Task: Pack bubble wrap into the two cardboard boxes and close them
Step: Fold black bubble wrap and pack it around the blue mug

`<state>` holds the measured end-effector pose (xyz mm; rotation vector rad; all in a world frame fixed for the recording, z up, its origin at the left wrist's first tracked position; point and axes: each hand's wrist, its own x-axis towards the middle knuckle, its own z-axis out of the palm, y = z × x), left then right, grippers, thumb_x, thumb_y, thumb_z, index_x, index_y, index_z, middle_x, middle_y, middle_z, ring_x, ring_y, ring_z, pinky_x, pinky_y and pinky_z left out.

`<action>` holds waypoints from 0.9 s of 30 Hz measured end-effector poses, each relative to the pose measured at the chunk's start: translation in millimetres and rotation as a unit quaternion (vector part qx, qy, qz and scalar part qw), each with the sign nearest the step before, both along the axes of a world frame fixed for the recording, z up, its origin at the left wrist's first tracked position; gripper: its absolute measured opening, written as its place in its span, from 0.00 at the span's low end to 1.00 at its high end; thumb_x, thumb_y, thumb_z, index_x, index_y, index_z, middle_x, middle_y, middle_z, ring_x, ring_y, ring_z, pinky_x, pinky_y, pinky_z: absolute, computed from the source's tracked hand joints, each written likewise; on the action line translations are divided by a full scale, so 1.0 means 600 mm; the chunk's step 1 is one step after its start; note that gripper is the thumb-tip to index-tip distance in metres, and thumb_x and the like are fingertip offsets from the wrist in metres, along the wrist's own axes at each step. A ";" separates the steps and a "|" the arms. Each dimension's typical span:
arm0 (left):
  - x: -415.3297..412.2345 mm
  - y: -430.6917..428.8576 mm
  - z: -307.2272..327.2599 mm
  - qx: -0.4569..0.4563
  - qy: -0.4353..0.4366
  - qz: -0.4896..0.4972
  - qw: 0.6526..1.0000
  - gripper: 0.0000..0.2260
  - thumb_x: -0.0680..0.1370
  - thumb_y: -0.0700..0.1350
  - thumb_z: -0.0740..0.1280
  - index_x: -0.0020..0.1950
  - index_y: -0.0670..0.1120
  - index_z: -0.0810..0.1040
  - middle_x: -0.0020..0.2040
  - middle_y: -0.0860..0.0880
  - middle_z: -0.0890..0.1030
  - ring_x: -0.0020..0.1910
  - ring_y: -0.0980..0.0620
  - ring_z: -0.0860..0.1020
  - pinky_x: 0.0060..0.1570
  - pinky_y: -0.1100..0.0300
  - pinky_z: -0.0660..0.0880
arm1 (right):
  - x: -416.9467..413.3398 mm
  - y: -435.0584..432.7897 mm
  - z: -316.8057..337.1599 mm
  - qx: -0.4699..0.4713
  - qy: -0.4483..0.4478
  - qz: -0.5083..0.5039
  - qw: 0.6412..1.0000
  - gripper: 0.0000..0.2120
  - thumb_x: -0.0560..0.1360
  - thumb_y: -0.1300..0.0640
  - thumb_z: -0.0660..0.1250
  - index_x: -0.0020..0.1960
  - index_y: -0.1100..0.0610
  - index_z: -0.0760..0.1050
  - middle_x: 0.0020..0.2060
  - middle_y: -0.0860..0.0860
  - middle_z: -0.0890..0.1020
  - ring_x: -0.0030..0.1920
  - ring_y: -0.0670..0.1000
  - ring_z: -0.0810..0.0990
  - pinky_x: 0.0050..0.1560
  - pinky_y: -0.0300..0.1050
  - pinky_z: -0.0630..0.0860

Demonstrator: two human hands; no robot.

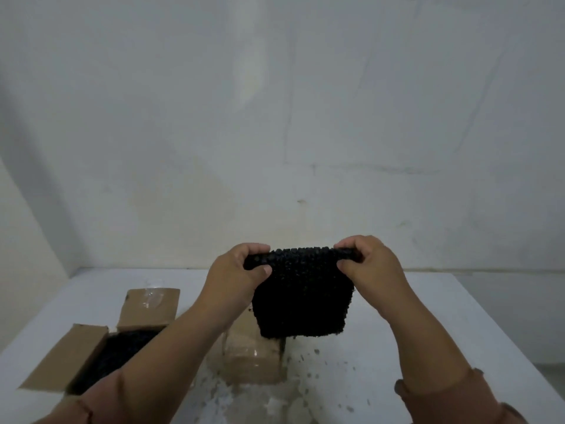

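A black sheet of bubble wrap (302,298) hangs in the air above the table. My left hand (241,270) grips its top left corner and my right hand (363,264) grips its top right corner. An open cardboard box (91,350) lies at the left with its flaps spread; black bubble wrap (122,347) fills its inside, partly hidden by my left forearm. A second cardboard box (250,359) stands in the middle, right under the hanging sheet, its top hidden behind the sheet and my arm.
The white table (428,332) meets a pale wall at the back. Small black crumbs (318,362) are scattered on the tabletop to the right of the middle box. Worn patches mark the table's near edge.
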<state>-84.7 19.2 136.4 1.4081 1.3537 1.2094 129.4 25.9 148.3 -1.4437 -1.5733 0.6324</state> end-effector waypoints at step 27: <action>-0.391 0.025 -0.060 -0.198 -0.223 -0.067 0.952 0.18 0.76 0.28 0.60 0.59 0.45 0.76 0.55 0.43 0.82 0.55 0.42 0.79 0.53 0.51 0.76 | -0.360 0.046 -0.071 -0.245 0.255 0.169 0.920 0.13 0.72 0.72 0.65 0.50 0.58 0.79 0.47 0.54 0.84 0.48 0.52 0.83 0.52 0.44 0.78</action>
